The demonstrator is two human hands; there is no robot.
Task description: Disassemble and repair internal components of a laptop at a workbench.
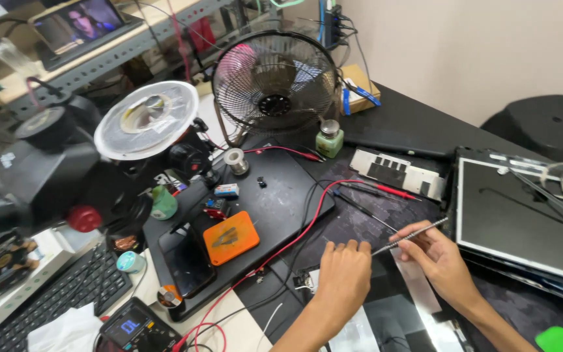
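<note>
Hands at a black workbench, right hand pinching a slim metal-handled tool.
Tool's long axis slants up-right; left hand rests fingers curled, apparently empty, beside its lower tip.

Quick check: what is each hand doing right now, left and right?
Left hand: fingers curled, knuckles up, resting on the dark work mat; whether it holds anything cannot be told.
Right hand: closed on a thin metal tool.

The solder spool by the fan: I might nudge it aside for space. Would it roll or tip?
The solder spool stands on a flat end, so it will probably slide, not roll. It looks small and likely dense. The red probe lead next to it might snag.
</note>
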